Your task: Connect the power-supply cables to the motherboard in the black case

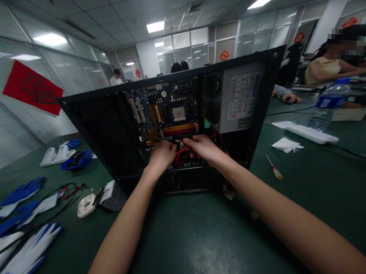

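Observation:
An open black computer case [109, 128] lies on its side on the green table, showing a motherboard [166, 109] and a grey power supply [239, 99] with a fan. Both my hands reach inside near the board's lower edge. My left hand [161, 154] is curled, its fingertips pinched at a connector by the red and black cables [182, 155]. Just to the right, my right hand [202, 148] has its fingers closed over the same cable bundle. What the fingers grip is partly hidden.
Blue and white gloves [19, 226] lie at the near left, with a small white device [86, 205] and a black part [111, 194]. A screwdriver [274, 169], tissue [286, 145], power strip [311, 134] and water bottle [329, 104] sit at the right. Other people sit behind.

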Demonstrator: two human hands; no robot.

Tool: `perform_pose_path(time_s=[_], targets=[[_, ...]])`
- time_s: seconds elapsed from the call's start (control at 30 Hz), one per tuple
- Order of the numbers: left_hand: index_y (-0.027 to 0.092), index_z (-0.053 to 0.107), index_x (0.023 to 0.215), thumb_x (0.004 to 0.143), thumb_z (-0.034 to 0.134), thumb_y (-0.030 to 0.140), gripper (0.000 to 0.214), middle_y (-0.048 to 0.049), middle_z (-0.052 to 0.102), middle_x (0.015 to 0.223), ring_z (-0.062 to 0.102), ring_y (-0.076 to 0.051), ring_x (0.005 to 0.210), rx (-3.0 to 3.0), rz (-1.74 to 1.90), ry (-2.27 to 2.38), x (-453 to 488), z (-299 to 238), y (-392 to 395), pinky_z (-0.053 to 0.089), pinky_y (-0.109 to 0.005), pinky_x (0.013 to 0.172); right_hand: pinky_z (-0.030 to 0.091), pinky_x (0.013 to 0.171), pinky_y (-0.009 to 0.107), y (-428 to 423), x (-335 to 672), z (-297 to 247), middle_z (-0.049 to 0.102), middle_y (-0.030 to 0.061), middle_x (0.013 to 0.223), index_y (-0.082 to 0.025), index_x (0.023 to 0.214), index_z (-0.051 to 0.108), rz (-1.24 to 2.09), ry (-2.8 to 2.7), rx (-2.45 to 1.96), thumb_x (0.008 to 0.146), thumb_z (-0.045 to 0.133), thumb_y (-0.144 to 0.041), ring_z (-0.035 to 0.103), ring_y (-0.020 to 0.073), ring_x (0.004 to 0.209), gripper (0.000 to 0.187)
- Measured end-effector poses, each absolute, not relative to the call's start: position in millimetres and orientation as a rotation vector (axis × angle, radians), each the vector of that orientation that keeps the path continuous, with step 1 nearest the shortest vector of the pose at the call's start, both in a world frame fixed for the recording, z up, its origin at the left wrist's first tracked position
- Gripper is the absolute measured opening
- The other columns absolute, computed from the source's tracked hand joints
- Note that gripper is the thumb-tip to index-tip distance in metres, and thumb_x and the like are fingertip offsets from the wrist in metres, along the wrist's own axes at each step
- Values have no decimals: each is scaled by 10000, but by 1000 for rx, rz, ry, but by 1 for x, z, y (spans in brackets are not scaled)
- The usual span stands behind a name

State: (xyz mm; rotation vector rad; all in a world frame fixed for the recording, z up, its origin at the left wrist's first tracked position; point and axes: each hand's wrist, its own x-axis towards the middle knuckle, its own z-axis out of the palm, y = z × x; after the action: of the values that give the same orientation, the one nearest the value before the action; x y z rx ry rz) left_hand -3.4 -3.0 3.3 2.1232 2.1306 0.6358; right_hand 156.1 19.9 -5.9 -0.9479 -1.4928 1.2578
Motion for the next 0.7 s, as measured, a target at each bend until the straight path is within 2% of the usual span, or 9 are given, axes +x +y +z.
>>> perform_pose_path(time_s=[0.17, 0.53, 0.7], targets=[[149, 800, 887, 952, 502, 282, 333, -137, 775, 870, 679, -218, 775, 2170, 618, 2121, -2, 4, -4, 408, -290, 686, 267, 357, 205, 20, 155, -7, 563, -6, 474, -169, 596, 582, 1254, -1511, -977, 865, 726, -303, 490, 92, 382, 333], [155, 804, 928, 965, 507, 283, 325, -152, 776, 907, 705, -242, 839, 2199, 627, 2095, -1, 3, -7, 441, -300, 728, 258, 357, 200, 15, 155, -4, 594, 2, 523, -156, 622, 597, 1265, -1500, -1005, 886, 692, -228, 495, 85, 384, 289], [139, 790, 887, 954, 500, 262, 321, -157, 766, 888, 692, -238, 811, 2236, 623, 2099, -1, 4, -5, 424, -303, 707, 259, 370, 193, 12, 154, -1, 568, -8, 506, -156, 614, 580, 1243, -1521, -1045, 940, 615, -193, 488, 78, 384, 329]])
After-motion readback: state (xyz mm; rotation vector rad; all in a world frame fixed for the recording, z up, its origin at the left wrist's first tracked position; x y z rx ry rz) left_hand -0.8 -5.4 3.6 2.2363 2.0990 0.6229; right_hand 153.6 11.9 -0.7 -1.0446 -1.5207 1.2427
